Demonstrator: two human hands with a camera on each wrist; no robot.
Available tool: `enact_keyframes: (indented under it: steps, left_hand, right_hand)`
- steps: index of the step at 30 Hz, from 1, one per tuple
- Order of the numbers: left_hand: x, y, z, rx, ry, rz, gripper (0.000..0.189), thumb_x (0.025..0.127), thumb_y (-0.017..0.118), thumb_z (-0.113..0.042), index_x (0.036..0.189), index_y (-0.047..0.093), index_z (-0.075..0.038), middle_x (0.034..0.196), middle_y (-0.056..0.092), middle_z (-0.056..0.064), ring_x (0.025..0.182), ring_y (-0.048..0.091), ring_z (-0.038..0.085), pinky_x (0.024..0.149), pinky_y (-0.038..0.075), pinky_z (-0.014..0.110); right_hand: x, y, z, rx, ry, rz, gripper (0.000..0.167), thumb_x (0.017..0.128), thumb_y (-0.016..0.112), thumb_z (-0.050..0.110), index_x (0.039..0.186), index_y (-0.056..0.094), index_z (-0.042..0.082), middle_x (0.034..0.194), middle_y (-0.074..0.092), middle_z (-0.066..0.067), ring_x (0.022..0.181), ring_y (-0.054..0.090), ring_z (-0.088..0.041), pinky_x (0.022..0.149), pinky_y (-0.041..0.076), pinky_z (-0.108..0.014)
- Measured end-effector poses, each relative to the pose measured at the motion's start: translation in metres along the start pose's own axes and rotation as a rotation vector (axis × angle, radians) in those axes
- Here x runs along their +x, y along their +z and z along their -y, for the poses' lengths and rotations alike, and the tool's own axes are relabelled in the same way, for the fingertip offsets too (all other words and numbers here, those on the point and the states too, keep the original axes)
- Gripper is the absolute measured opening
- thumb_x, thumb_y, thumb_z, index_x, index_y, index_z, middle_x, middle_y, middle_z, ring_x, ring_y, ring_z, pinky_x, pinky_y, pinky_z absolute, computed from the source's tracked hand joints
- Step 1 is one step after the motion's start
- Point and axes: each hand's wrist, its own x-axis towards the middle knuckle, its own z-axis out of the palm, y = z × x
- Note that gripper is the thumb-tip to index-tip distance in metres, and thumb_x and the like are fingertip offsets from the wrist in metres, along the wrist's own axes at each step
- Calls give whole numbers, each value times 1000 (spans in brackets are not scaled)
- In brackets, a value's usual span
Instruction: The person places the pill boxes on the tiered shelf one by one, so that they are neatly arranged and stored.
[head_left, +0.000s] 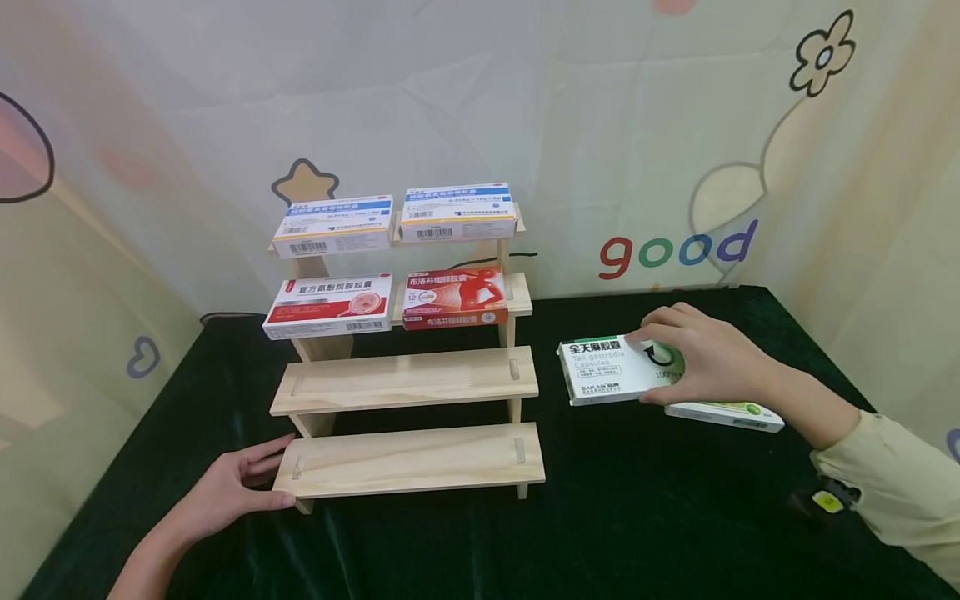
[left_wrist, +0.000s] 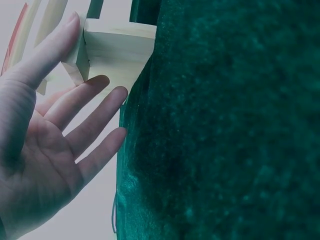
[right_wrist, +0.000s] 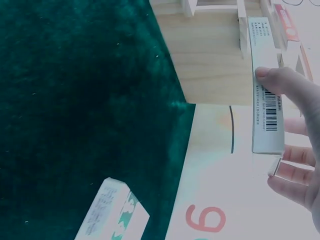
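Observation:
A stepped wooden display rack (head_left: 408,460) stands on the dark green cloth. My left hand (head_left: 234,487) grips the left end of its lowest board, thumb at the front corner and fingers toward the back; the left wrist view shows the other fingers (left_wrist: 95,122) fairly straight and spread. To the right of the rack, my right hand (head_left: 701,354) holds a white and green medicine box (head_left: 600,371) by its right end. In the right wrist view the thumb presses the barcoded side of that box (right_wrist: 267,105). Another white and green box (head_left: 727,414) lies beneath the right forearm.
Two blue and white boxes (head_left: 459,212) sit on the rack's top board. One step down are a red and white box (head_left: 330,306) and a red box (head_left: 455,298). A printed curtain (head_left: 570,125) hangs behind the cloth-covered table (head_left: 600,517).

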Motion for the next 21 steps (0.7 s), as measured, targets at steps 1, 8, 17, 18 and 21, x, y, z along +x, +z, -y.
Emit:
enact_keyframes:
  steps: [1, 8, 17, 18, 21]
  left_hand:
    - [0, 0, 0, 1, 1, 1, 71, 81, 68, -19, 135, 32, 10, 132, 41, 26, 118, 43, 38, 85, 46, 45]
    - [-1, 0, 0, -3, -4, 2, 71, 81, 68, -20, 135, 32, 9, 131, 42, 26, 118, 43, 39, 86, 45, 47]
    - [1, 0, 0, -4, -10, -9, 73, 80, 70, -22, 135, 33, 10, 130, 44, 26, 118, 43, 39, 87, 44, 49]
    - [0, 1, 0, -4, -9, -8, 73, 79, 70, -22, 134, 33, 10, 130, 44, 26, 118, 43, 39, 87, 44, 49]
    - [0, 1, 0, -6, -9, -4, 73, 79, 70, -21, 134, 33, 10, 130, 44, 26, 118, 43, 39, 87, 44, 48]
  right_hand:
    - [2, -1, 1, -1, -2, -2, 64, 63, 75, 53, 114, 62, 17, 112, 54, -5, 97, 43, -18, 75, 48, -39]
    - [12, 0, 11, -11, -8, -1, 63, 61, 77, 49, 113, 63, 16, 110, 55, -4, 97, 43, -17, 73, 48, -36]
    - [28, 4, 24, -10, -29, -2, 63, 61, 78, 46, 113, 63, 14, 109, 55, -6, 96, 44, -19, 73, 48, -36]
    - [30, 5, 26, -5, -33, -4, 63, 61, 78, 47, 113, 63, 14, 109, 55, -7, 96, 44, -19, 73, 48, -36]
    - [36, 8, 31, 8, -47, -9, 62, 62, 77, 48, 113, 63, 15, 110, 55, -7, 96, 45, -19, 73, 48, -36]
